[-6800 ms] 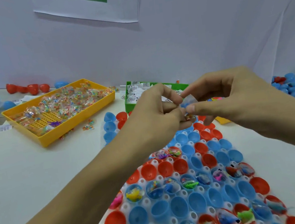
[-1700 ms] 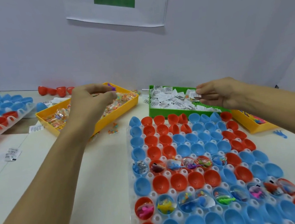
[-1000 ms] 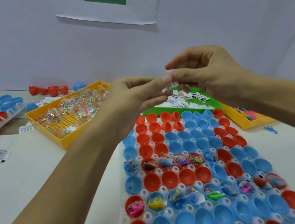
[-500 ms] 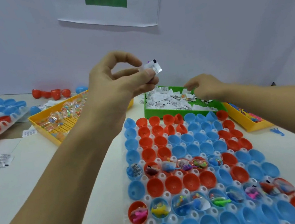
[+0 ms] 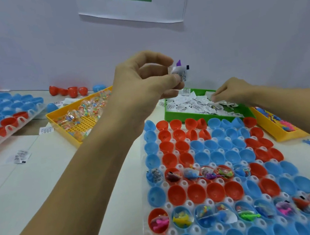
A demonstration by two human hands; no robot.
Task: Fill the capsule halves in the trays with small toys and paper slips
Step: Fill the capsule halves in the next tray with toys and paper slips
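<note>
Left hand (image 5: 141, 83) raised above the white counter (image 5: 20, 188); its fingers (image 5: 172, 80) pinch a folded white paper slip (image 5: 180, 73) with a small purple toy (image 5: 178, 62). Right hand (image 5: 232, 91) in the green plastic bin (image 5: 171, 113), fingers curled onto loose slips. White tray of red and blue capsule halves (image 5: 218, 180) lies below, two rows filled.

Bright, even, cool light fills the view, with only soft shadows under the paper sheet (image 5: 134, 2) on the wall. The wide lens bends the surface (image 5: 31, 194) outward at the edges. The left hand (image 5: 141, 85) looks slightly soft.
</note>
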